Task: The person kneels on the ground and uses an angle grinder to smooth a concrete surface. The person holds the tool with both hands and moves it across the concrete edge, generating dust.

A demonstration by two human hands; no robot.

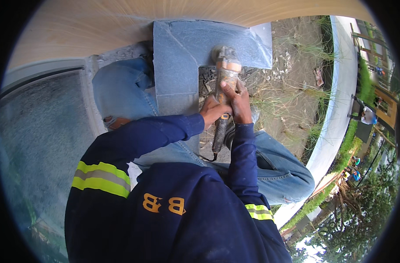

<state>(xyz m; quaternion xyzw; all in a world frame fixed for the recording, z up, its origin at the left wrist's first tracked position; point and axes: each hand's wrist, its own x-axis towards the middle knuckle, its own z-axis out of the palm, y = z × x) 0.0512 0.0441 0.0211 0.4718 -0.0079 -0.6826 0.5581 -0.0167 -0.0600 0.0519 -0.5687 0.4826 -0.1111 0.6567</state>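
Note:
An angle grinder, dusty and orange-brown with a dark rear end, is held in both my hands. My left hand is wrapped round the lower part of its body. My right hand grips the body from the right, thumb laid along the top. The grinder's head rests at or just over the inner edge of a blue-grey stone slab, which looks L-shaped with a paler line across it. The disc is blurred or hidden under the head, so its exact contact cannot be made out. A dark cord leaves the rear end.
A tan wall runs along the far side. Dry soil with grass tufts lies right of the slab, bounded by a pale curb. A dark glossy panel is at left. My bent knees flank the slab.

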